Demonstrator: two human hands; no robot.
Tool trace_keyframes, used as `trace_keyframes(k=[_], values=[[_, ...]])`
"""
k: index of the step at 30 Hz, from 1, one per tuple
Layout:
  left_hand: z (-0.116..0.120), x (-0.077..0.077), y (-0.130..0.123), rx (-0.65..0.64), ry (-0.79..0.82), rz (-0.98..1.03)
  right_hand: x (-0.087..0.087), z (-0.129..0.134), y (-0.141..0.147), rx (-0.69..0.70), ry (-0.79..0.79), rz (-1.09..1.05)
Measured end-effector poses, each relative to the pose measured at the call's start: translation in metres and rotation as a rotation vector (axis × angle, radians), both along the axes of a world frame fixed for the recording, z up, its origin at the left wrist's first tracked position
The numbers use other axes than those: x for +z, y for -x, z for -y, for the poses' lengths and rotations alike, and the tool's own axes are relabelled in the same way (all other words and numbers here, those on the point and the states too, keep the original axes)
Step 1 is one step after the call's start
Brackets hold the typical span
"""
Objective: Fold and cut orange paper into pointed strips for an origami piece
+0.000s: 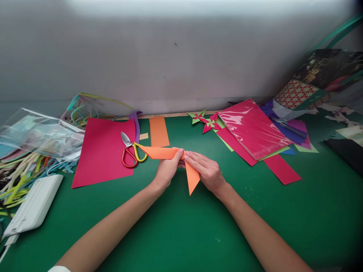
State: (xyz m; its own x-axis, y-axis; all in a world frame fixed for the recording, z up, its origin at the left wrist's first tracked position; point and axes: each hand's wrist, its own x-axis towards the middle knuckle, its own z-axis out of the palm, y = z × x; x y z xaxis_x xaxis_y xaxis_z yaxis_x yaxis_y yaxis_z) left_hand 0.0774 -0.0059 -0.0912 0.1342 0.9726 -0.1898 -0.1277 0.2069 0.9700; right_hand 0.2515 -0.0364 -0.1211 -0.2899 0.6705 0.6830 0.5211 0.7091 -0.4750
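A folded orange paper strip [163,153] is held above the green table, one pointed arm reaching left and the other hanging down. My left hand [168,168] grips it near the bend, thumb on top. Fingers of my right hand [205,169] press on the same bend from the right. The fingers under the paper are partly hidden. Scissors [132,151] with one red and one yellow handle lie just left of my hands, partly on a red sheet [103,151]. Behind the hands lies a flat orange strip [159,131].
Red and green folded stars [209,122] lie at the back beside a wrapped red paper pack [255,128]. A white power bank [34,206] and a pile of colourful strips [19,177] are at the left. A patterned box [297,94] stands back right.
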Motion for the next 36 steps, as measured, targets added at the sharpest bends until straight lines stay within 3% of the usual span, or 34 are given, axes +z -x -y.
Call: trace_keyframes(k=[5,12,29,36], values=[[0.000,0.002,0.002,-0.007,0.009,0.036,0.001,0.001,-0.003,0.008,0.031,0.051],[-0.004,0.012,0.008,-0.145,0.151,0.195,0.005,0.000,-0.012,-0.044,0.024,0.033],[0.001,0.019,0.006,-0.071,0.054,0.036,0.011,0.005,-0.006,-0.042,0.068,0.024],[0.002,0.012,0.003,-0.039,-0.006,0.047,0.006,0.010,0.004,-0.111,0.101,-0.166]])
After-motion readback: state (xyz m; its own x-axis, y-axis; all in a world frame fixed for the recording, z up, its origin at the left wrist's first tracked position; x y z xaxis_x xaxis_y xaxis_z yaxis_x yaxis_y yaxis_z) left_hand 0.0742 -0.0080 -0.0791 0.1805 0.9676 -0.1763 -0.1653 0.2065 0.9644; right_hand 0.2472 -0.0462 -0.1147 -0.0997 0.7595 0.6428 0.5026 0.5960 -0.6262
